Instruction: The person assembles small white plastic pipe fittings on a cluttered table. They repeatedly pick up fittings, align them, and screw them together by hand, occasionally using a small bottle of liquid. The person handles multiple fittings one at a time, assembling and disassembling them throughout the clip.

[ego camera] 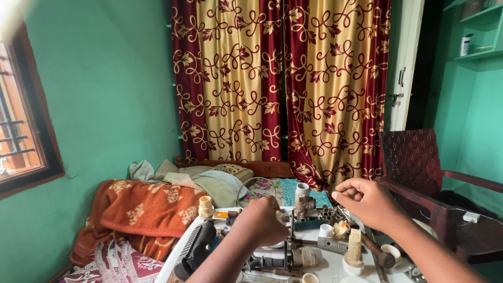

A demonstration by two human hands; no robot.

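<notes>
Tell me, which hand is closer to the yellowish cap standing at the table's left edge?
Left. The left hand is just right of the yellowish cap, with a small gap between. The right hand is raised far over on the table's other side.

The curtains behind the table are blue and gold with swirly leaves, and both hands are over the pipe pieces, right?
Not quite: the head view shows the curtains are dark red and gold, not blue. The swirly leaves are right, and both the left hand and right hand are over the pipe pieces.

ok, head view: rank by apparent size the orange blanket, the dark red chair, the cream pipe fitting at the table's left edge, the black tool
1. orange blanket and dark red chair: look alike, and the chair is partly cut off, so unranked.
3. black tool, nearer the camera.
4. cream pipe fitting.
</notes>
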